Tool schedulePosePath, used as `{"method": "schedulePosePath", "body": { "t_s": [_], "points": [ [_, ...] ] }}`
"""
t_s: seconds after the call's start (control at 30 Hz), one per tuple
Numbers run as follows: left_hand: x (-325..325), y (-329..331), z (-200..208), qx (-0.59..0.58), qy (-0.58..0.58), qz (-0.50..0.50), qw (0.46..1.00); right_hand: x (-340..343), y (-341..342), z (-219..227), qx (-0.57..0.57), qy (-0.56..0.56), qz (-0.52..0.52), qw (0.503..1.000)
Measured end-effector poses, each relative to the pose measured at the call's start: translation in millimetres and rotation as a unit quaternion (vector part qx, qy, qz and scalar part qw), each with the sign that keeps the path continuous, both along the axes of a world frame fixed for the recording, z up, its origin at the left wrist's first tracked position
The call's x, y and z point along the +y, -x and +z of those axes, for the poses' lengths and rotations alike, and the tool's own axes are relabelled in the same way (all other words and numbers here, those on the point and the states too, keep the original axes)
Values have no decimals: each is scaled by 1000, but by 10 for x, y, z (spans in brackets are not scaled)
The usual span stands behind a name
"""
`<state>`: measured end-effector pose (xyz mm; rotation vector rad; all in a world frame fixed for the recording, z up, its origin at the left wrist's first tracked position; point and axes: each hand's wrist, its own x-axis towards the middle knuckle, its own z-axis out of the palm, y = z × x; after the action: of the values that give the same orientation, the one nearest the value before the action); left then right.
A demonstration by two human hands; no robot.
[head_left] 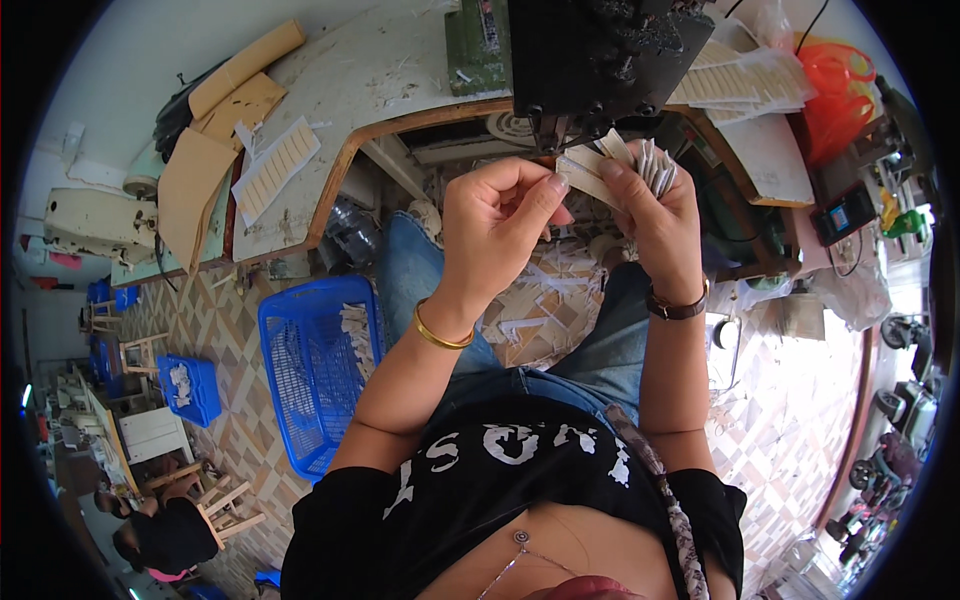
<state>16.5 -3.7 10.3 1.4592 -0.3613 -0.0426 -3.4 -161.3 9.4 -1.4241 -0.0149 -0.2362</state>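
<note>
A worn whitish tabletop (370, 80) with a curved wooden edge is seen across the upper part of the frame, and a dark machine head (600, 55) is mounted at its upper centre. Flat tan cardboard pieces (200, 170) are laid at the upper left of the frame, with a slotted white sheet (275, 165) just beside them. More pale slotted sheets (735, 80) are stacked at the upper right, near an orange plastic bag (835, 85). A blue plastic basket (315, 370) is set on the patterned tile floor (200, 320) at centre left, with white scraps lying in it, and a smaller blue bin (190, 388) is seen further left. White offcuts are scattered on the floor under the tabletop. Just below the machine head, at upper centre, a bundle of small white strips (640, 160) is gripped in the right hand (655, 215), its fingers curled around the fanned stack. One strip (580, 175) sticking out of the bundle is pinched by the left hand (495, 225), thumb pressed against forefinger. A gold bangle (438, 335) is worn on the left wrist and a brown watch (678, 305) on the right.
</note>
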Motion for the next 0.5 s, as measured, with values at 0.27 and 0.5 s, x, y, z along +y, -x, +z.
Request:
{"method": "schedulePosePath", "body": {
  "t_s": [0.27,0.5],
  "points": [
    [-115,32,-33,11,45,39,998,-56,-157,36,6,-4,31,1000],
    [-61,24,-102,-23,67,86,994,-40,-256,23,-30,31,85,995]
  ]
}}
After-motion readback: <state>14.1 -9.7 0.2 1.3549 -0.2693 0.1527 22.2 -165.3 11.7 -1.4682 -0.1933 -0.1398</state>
